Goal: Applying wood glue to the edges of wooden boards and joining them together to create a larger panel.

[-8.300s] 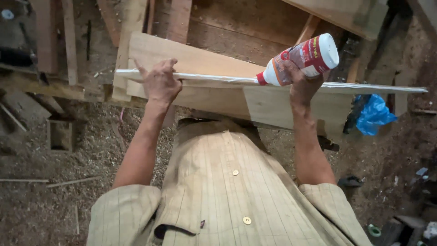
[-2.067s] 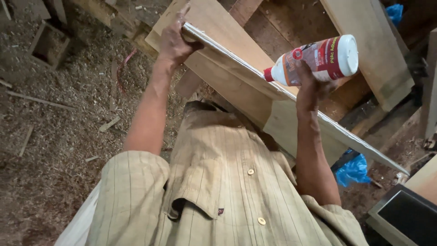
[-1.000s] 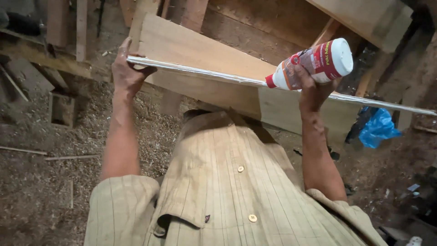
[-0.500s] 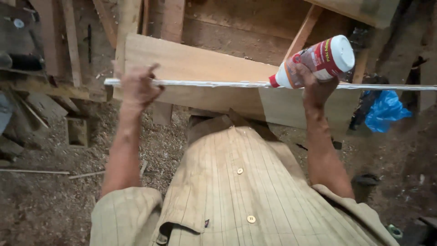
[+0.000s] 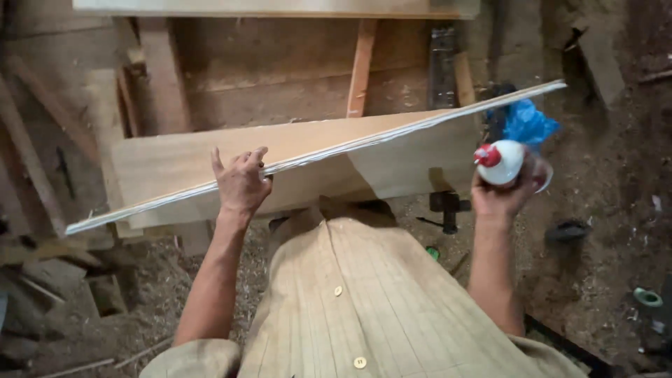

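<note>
The left hand [image 5: 241, 183] has its fingers clamped over the near edge of a thin plywood sheet [image 5: 329, 150], steadying it on edge and tilted up toward two o'clock, while the right hand [image 5: 502, 199], at three o'clock, grips a white glue bottle [image 5: 505, 162], red nozzle toward the sheet's edge.

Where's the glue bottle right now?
In the head view the glue bottle is right of centre, gripped in the right hand, just below the thin board's raised edge and beside a blue plastic bag.
</note>
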